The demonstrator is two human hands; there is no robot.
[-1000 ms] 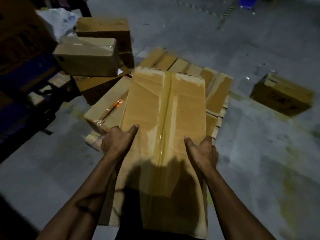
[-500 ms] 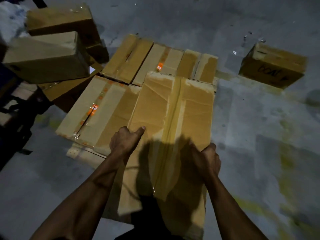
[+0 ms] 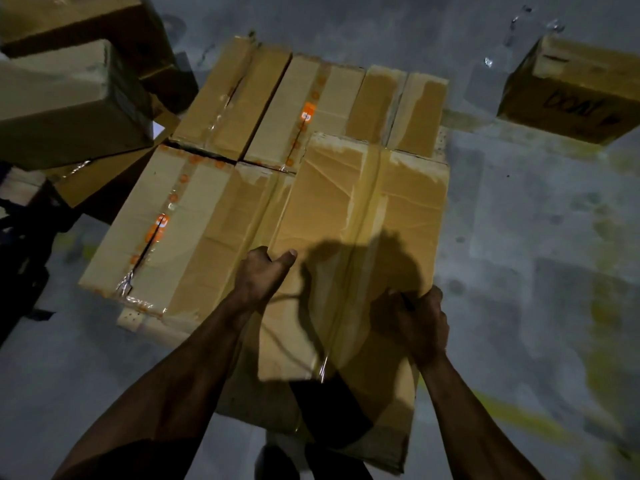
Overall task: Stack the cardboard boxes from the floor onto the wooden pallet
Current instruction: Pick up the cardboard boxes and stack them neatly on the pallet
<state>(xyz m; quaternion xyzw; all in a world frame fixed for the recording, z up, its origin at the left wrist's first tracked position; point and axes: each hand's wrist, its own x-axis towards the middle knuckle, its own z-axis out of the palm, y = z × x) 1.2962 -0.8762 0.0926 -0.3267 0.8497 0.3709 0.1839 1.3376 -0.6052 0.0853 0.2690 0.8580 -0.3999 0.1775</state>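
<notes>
I hold a large taped cardboard box (image 3: 360, 209) over the near right part of the wooden pallet (image 3: 130, 318), of which only a corner shows. My left hand (image 3: 261, 275) grips the box's left edge, thumb on top. My right hand (image 3: 415, 320) grips its near right edge. Beside it on the pallet lies a box with orange tape (image 3: 173, 230), and several more boxes (image 3: 311, 109) fill the far row. Whether the held box rests on the pallet is unclear.
A lone cardboard box (image 3: 571, 91) with black writing sits on the grey concrete floor at the upper right. Tilted boxes (image 3: 69, 105) are piled at the upper left. Dark equipment (image 3: 20, 244) stands at the left edge. Yellow paint marks the floor on the right.
The held box has moved forward and lower over the pallet beside the orange-taped box. The view has come closer and tilted down. Both hands keep their grip.
</notes>
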